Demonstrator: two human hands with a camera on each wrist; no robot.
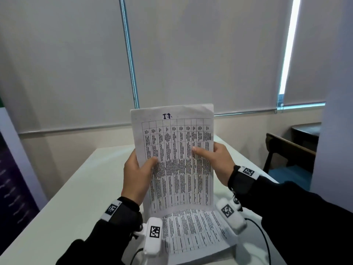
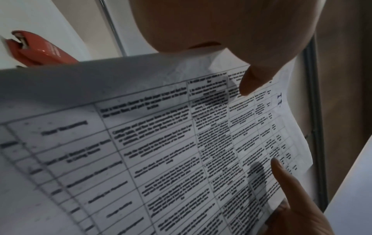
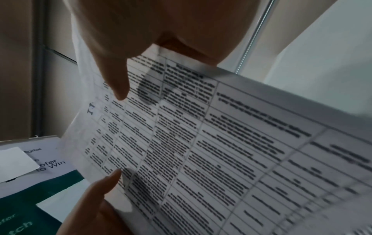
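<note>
The white bench (image 1: 76,188) stretches out under the sheet, and that sheet (image 1: 177,169) is the one to watch. It is held upright above the bench, a printed table with a grid of small black type too blurred to read in the head view. The left wrist view comes in close on the same grid, yet the words smear there too.

Directly below the sheet's bottom edge a stack of papers (image 1: 193,232) lies flat with the same kind of table on top. Whether the sheet is joined to it cannot be told.

The left hand (image 1: 136,176) pinches the sheet's left edge, thumb on the printed face and fingers behind. The right hand (image 1: 215,161) does the same on the right edge, its thumb pressed flat across a column.

Past the sheet's far corner, the right wrist view catches a white and green leaflet (image 3: 54,160), where "to Win" reads clearly under the letters "efer".

Beyond the sheet's upper edge in the left wrist view sits a red stapler (image 2: 40,50).

At the sheet's top margin there is a handwritten mark in blue ink (image 1: 167,116), two short upright strokes.
</note>
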